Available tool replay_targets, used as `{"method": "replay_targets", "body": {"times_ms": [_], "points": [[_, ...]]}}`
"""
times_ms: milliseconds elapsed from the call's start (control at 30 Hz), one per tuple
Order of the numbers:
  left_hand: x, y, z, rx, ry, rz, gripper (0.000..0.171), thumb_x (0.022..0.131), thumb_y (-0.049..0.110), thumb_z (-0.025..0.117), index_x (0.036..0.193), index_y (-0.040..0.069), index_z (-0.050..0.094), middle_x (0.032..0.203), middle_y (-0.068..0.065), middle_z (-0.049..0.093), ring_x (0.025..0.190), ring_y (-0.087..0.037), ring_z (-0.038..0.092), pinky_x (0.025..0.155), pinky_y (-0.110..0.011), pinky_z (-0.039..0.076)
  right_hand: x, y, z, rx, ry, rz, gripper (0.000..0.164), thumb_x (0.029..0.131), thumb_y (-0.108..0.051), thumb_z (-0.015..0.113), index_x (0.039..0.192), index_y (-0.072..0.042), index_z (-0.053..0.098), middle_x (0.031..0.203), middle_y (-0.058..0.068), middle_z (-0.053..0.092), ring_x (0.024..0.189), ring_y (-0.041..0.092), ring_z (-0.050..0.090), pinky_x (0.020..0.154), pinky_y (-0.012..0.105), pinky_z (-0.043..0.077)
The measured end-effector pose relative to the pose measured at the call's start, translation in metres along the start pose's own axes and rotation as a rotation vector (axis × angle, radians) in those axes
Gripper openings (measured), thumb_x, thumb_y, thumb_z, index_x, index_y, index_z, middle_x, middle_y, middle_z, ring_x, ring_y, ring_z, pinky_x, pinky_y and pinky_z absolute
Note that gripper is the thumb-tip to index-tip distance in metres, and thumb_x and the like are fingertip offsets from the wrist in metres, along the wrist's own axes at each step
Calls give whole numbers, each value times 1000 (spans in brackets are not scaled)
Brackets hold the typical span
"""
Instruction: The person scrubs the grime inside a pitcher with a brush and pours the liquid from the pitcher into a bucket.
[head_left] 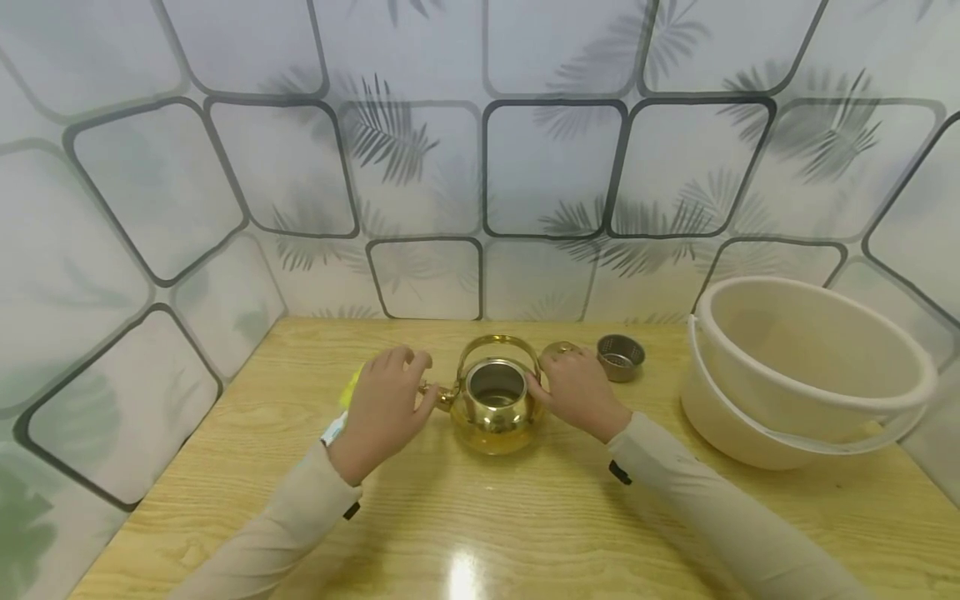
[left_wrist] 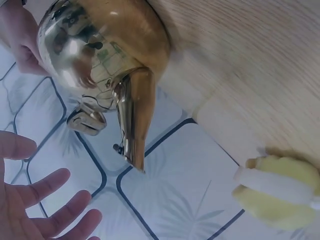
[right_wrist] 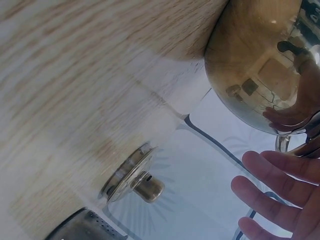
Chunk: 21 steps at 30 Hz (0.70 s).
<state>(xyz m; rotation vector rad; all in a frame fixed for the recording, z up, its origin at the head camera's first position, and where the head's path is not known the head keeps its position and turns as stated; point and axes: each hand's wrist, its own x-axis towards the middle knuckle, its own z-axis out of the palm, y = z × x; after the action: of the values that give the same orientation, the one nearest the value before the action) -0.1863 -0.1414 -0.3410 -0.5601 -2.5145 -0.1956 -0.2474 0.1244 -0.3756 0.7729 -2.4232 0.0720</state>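
The gold teakettle (head_left: 495,421) is at my twelve o'clock, its lid (right_wrist: 131,175) and strainer (head_left: 621,354) toward its two, probably leaving the mouth accessible. My left hand (head_left: 386,400) hovers loose-fingered by the spout (left_wrist: 136,115); my right hand (head_left: 581,387), likewise unclenched, sits around its three.

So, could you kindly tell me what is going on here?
A person has both hands around a gold kettle that stands upright and open on the table. The left hand is by the spout with its fingers spread; the right hand is at the opposite side, perhaps touching it. The lid lies off the kettle, beside a metal strainer, with a white bucket farther right.
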Motion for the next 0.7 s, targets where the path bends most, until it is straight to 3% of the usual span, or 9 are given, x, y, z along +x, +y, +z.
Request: {"method": "replay_targets", "body": {"times_ms": [267, 700], "points": [[-16, -15, -12, 24, 6, -2, 25, 83, 22, 68, 100, 7, 59, 94, -12, 58, 85, -29, 57, 78, -44, 48, -1, 0, 1, 4, 15, -8, 28, 87, -33, 59, 69, -11, 59, 52, -2, 52, 44, 14, 47, 66, 40, 52], [-43, -45, -14, 84, -21, 2, 27, 77, 18, 72, 97, 4, 60, 88, -12, 56, 75, -28, 54, 70, -43, 48, -1, 1, 2, -4, 20, -11, 29, 88, -33, 58, 68, -12, 58, 52, -2, 52, 45, 15, 49, 69, 40, 53]]}}
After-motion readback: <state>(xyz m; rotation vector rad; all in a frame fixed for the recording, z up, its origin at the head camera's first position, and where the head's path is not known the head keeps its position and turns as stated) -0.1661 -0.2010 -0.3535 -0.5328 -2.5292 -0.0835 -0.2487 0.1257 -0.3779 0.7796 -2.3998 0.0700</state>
